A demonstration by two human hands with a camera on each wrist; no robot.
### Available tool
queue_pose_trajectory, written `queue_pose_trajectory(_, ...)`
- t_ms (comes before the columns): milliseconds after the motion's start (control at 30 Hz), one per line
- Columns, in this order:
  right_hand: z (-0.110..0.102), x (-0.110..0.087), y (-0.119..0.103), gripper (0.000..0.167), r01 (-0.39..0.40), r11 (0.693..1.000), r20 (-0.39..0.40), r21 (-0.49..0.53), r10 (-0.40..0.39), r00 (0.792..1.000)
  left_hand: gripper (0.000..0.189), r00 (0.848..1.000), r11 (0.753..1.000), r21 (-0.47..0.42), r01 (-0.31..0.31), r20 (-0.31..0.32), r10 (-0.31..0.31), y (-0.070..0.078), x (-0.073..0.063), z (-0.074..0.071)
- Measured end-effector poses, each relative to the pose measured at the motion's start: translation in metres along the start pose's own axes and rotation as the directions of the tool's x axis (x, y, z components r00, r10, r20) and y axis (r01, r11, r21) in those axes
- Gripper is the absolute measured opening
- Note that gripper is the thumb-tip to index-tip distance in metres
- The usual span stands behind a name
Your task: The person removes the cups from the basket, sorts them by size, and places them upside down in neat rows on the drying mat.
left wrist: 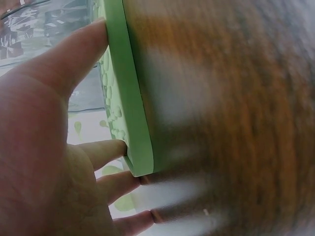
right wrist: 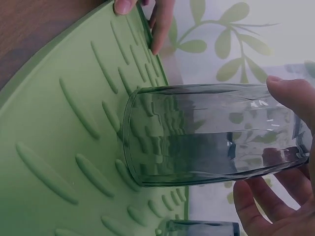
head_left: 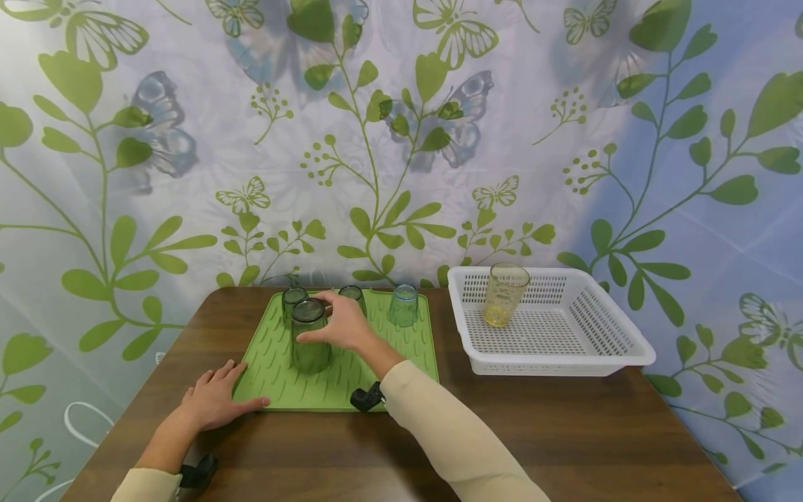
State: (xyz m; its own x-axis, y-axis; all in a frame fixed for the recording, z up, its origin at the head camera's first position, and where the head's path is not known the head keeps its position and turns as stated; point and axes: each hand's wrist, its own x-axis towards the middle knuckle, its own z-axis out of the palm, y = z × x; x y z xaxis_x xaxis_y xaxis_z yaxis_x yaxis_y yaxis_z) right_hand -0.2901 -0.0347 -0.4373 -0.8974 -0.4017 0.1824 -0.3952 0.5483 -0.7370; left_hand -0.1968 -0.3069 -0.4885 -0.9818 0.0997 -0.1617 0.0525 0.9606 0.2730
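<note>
My right hand (head_left: 343,322) grips a tall grey drinking glass (head_left: 310,352) near its upper end. In the right wrist view the thumb lies on one side of that glass (right wrist: 197,132) and the fingers on the other, its rim end at the green drying mat (right wrist: 59,152). My left hand (head_left: 213,397) rests with spread fingers at the mat's left front corner, thumb on the edge. Behind the held glass stands a smaller dark glass (head_left: 293,300). Another dark glass (head_left: 353,294) is partly hidden by my right hand, and a bluish glass (head_left: 404,307) stands at the mat's back right.
A white plastic basket (head_left: 564,362) stands to the right of the mat on the brown wooden table (head_left: 502,411). Inside it, at the left, a yellowish glass (head_left: 507,289) leans slightly. A patterned curtain (head_left: 389,139) hangs behind the table.
</note>
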Motion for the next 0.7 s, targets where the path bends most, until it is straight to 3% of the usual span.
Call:
queue_pose_trajectory(267,0.007,0.000,-0.003,0.085,-0.013,0.999,-0.010,-0.038,0.012,1.000,0.110,1.000,1.000,-0.003,0.004,-0.002,-0.004,-0.001,0.001,0.001)
queue_pose_trajectory(700,0.016,-0.005,0.001,0.084,-0.025,1.000,-0.036,0.012,0.026,0.999,0.112,1.000,1.000,-0.001,0.006,-0.013,-0.006,-0.001,0.001,0.001)
